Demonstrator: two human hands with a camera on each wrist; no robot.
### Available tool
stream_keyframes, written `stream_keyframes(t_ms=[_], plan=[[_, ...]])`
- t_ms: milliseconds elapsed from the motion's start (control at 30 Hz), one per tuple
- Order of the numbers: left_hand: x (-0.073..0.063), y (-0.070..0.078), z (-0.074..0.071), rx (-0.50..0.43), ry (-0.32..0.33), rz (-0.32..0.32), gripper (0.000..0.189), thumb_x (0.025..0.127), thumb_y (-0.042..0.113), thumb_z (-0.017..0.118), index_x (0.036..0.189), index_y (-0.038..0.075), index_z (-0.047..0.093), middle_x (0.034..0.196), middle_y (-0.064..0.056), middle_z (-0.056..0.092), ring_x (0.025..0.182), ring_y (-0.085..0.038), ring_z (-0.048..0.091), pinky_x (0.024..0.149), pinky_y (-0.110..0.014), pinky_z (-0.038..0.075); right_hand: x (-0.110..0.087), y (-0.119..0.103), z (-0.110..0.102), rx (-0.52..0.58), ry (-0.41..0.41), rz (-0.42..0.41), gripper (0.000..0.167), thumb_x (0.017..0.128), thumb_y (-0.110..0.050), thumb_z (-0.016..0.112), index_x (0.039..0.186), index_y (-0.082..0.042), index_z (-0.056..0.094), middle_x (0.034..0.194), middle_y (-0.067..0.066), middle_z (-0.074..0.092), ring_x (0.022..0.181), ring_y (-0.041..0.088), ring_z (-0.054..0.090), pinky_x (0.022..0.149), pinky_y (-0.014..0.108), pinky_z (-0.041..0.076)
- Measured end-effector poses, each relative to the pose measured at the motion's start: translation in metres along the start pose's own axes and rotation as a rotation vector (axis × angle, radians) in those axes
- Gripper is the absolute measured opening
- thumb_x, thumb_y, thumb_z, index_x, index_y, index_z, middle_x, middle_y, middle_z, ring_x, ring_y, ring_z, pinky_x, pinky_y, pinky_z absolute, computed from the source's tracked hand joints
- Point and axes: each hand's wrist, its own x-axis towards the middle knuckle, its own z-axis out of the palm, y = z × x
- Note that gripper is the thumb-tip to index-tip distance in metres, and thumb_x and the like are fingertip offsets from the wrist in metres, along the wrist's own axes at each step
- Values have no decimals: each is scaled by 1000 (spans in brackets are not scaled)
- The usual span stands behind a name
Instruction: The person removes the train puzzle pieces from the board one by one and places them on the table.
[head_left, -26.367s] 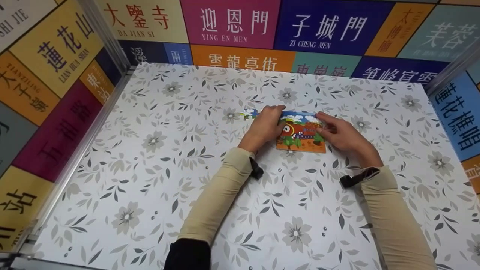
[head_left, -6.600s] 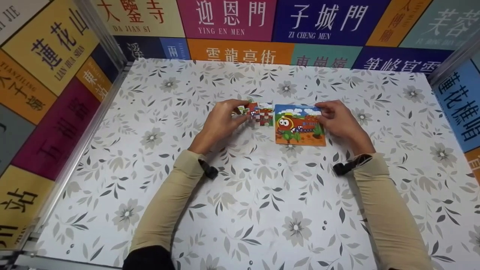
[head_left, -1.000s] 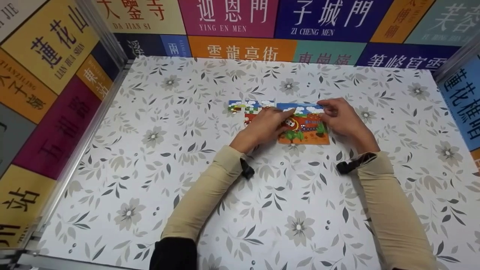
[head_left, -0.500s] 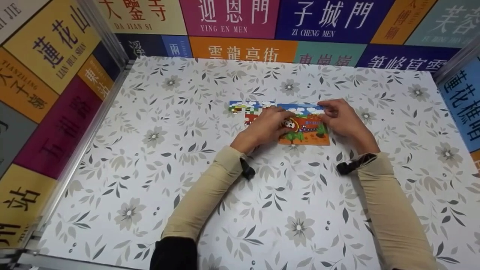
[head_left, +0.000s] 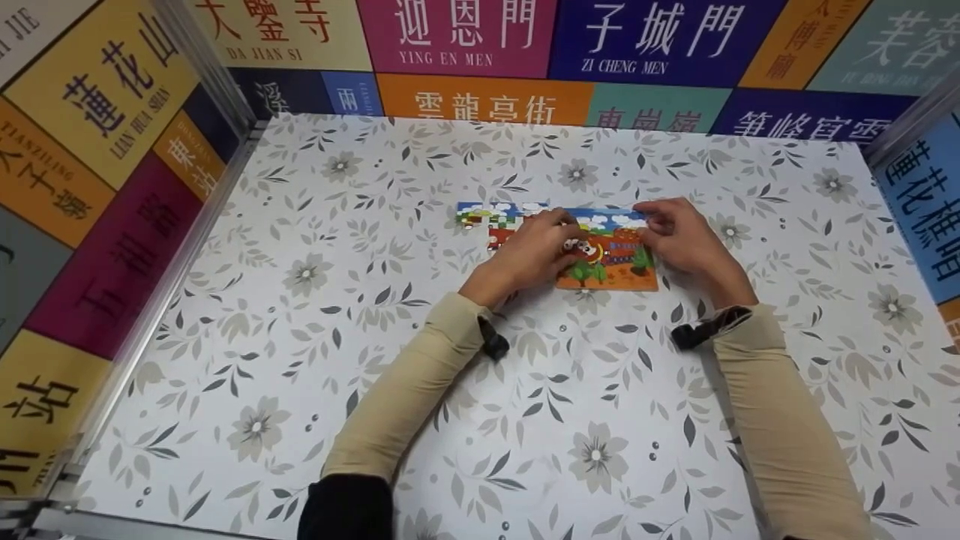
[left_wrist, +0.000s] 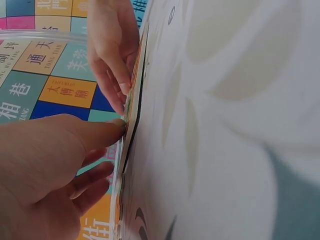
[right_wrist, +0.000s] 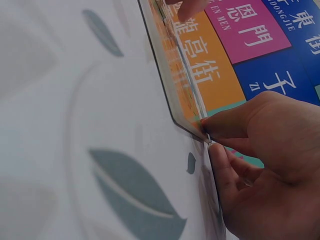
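Right now, we are holding the train picture board point(head_left: 619, 259) by its right edge, near the far right corner, with the bent thumb and fingers of our right hand point(head_left: 682, 236). Our left hand point(head_left: 529, 251) is lying over the board's left side, thumb touching it, fingers bent and partly spread; we are not managing to tell whether it is gripping anything. The board is resting on the flowered worktop point(head_left: 480, 435), toward the far side and right of the middle. Just left of it, puzzle pieces point(head_left: 472, 214) are showing beyond the hand that is partly covering them. Lettered panels point(head_left: 461, 34) are standing along the far side.
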Motion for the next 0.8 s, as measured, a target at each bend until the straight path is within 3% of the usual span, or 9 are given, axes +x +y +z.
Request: stream_keyframes(t_ms=[200, 433, 667, 800], plan=[[-2, -1, 3, -9, 16, 87, 40, 111, 19, 63, 150, 11, 63, 141, -8, 71, 133, -27, 66, 116, -41, 50, 1, -1, 1, 16, -3, 12, 48, 110, -16, 62, 157, -8, 56, 150, 25, 46, 139, 41, 56, 122, 58, 43], [-3, 3, 5, -6, -78, 51, 46, 116, 22, 52, 162, 19, 52, 156, -5, 62, 147, -25, 55, 125, -39, 43, 2, 0, 1, 13, 1, 9, 49, 109, -15, 63, 157, -7, 56, 148, 25, 47, 135, 40, 57, 120, 56, 45], [-6, 7, 1, 7, -46, 53, 37, 113, 22, 58, 149, 18, 66, 134, -10, 61, 124, -27, 56, 108, -41, 48, 1, 2, 0, 26, -12, -9, 49, 109, -13, 62, 156, -6, 56, 152, 25, 45, 142, 43, 55, 123, 58, 42], [-6, 7, 1, -7, -44, 52, 34, 113, 24, 60, 145, 18, 69, 131, -10, 61, 121, -26, 56, 105, -41, 48, 1, 2, 0, 26, -12, 0, 49, 109, -14, 62, 157, -6, 56, 153, 25, 44, 141, 43, 55, 123, 58, 43]])
